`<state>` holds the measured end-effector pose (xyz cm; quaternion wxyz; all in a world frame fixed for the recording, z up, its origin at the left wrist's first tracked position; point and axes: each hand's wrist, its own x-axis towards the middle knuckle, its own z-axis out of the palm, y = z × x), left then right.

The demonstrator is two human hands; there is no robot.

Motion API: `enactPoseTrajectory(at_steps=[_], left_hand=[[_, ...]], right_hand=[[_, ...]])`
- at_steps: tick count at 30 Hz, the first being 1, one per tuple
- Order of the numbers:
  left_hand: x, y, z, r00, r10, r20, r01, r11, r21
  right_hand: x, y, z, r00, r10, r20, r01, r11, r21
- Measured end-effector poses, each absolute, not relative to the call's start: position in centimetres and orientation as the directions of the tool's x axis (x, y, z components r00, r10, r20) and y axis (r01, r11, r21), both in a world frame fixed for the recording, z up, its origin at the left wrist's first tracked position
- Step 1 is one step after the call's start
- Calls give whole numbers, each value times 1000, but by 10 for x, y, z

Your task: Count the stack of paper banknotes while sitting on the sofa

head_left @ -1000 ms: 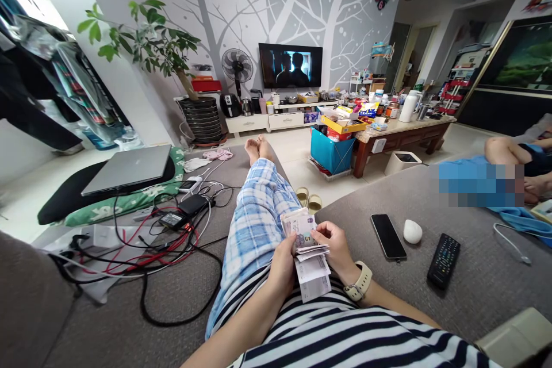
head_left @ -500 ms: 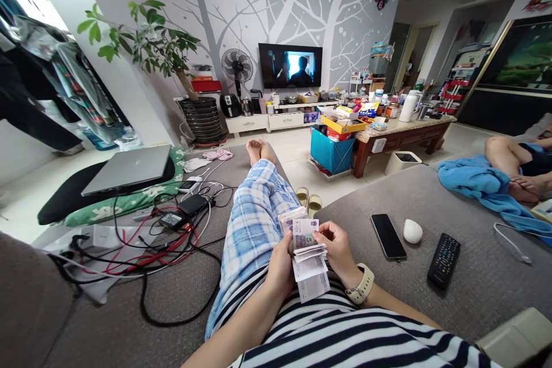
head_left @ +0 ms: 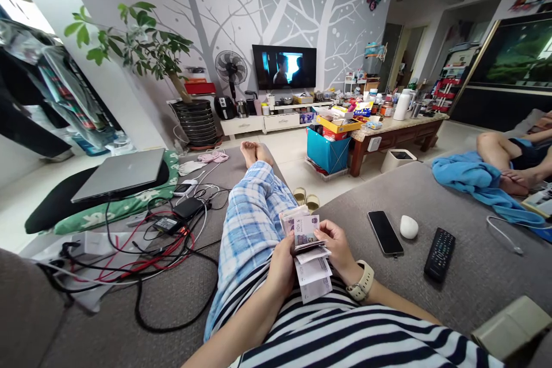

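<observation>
A bundle of banknotes (head_left: 306, 231) is held over my lap, the front note marked with a 5. My left hand (head_left: 282, 261) is closed around the bundle's left side, thumb on the front. My right hand (head_left: 338, 247), with a pale watch at the wrist, pinches the right edge of the front note. Several notes fan downward below, and the lowest note (head_left: 317, 290) hangs against the striped shirt (head_left: 345, 330). Plaid trousers (head_left: 250, 224) cover my outstretched legs.
Right of me on the sofa lie a phone (head_left: 385, 233), a white rounded case (head_left: 409, 227) and a remote (head_left: 439, 255). Tangled cables (head_left: 172, 241) and a closed laptop (head_left: 121, 173) are at left. Another person's legs (head_left: 500, 155) rest beside a blue cloth (head_left: 468, 178) at far right.
The view has shifted slightly, so the room sits a little further left. The front note's angle has changed a little under my right fingers. Both hands keep hold of the notes.
</observation>
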<state>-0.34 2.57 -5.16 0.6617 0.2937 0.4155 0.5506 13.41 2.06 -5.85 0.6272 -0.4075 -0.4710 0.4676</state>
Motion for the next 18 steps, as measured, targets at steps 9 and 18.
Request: enactPoseTrajectory(at_steps=[9,18], left_hand=[[-4,23,-42,104,965,-240,-495,260,829],[-7,27,-47,76,943,-324,-508,316,801]], right_hand=[[131,18,-53,167,960,223,-171,251,-953],[129,15,-54,180,946,268,-118,291,-949]])
